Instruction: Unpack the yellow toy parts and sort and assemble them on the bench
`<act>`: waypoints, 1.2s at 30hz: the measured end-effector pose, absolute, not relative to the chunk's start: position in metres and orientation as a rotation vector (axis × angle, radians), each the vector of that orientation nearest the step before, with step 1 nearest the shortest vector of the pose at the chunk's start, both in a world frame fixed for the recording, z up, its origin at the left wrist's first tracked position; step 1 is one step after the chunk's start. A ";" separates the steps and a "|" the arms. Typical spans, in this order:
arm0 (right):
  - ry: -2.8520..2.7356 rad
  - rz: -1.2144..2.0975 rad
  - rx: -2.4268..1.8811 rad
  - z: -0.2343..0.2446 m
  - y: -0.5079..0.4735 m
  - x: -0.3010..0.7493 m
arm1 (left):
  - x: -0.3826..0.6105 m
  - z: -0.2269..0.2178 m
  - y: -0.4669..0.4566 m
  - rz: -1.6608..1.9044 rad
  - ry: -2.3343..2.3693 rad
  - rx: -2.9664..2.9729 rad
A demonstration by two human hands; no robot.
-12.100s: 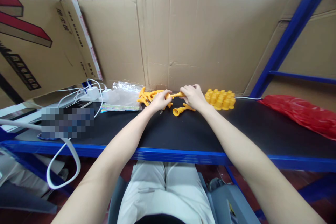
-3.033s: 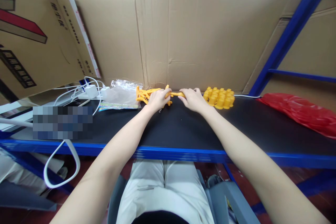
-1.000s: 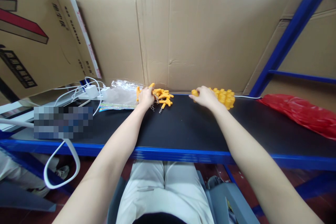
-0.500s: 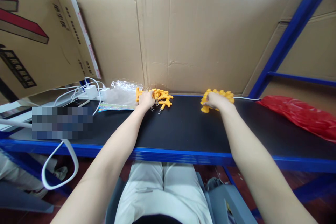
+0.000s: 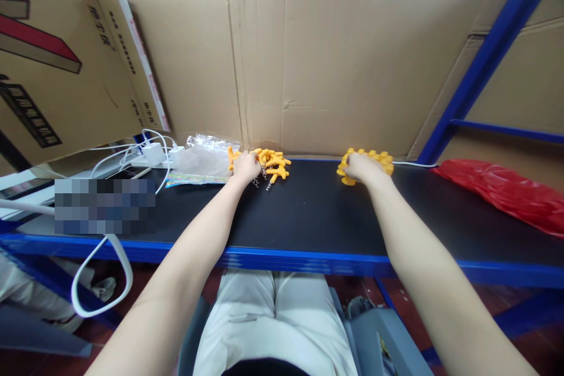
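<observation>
Toward the back of the black shelf, my left hand (image 5: 247, 167) has its fingers curled down into a pile of yellow-handled corkscrews (image 5: 278, 163). Their thin metal spirals stick out on the near side, and one yellow handle shows left of my fingers. Farther right, my right hand (image 5: 362, 168) bends over a cluster of yellow knobby pieces with round, disc-like ends (image 5: 384, 160). Its fingers are closed around part of that cluster; the fingertips are mostly hidden. A round yellow disc (image 5: 348, 180) shows just below the hand.
A clear plastic bag (image 5: 205, 158) lies left of the pile. White chargers and cables (image 5: 153, 154) sit beyond it. A red plastic bag (image 5: 497, 191) is at the right. Cardboard (image 5: 335, 64) walls the back, and a blue rail (image 5: 304, 261) runs along the front.
My right hand has shifted slightly and the yellow disc under it has moved a little up and right. The left hand stays nearly still on the corkscrews.
</observation>
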State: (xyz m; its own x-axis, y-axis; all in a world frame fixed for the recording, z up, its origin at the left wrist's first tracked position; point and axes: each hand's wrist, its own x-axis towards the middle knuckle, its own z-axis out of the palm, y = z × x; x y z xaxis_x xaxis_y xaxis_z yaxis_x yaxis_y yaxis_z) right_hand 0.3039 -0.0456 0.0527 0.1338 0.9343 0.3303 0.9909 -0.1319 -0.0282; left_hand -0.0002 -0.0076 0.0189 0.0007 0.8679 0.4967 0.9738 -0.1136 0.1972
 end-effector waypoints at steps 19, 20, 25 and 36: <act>-2.374 0.222 -1.774 0.024 -0.036 0.257 | 0.005 0.031 -0.019 -0.844 -1.889 -2.058; -2.362 0.231 -1.773 0.024 -0.035 0.258 | 0.006 0.034 -0.020 -0.860 -1.873 -2.073; -2.326 0.256 -1.749 0.021 -0.033 0.261 | 0.009 0.053 -0.022 -0.903 -1.860 -2.208; -2.309 0.293 -1.720 0.020 -0.032 0.262 | -0.082 0.057 -0.074 -1.131 -1.792 -1.856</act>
State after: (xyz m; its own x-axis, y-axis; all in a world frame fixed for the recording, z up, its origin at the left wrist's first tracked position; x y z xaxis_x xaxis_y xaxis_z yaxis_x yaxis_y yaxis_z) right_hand 0.2624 -0.0318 0.0195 -0.2740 0.9586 0.0773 0.9090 0.2844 -0.3046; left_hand -0.0815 -0.0738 0.0574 -0.1023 0.6881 0.7183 0.9445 -0.1594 0.2873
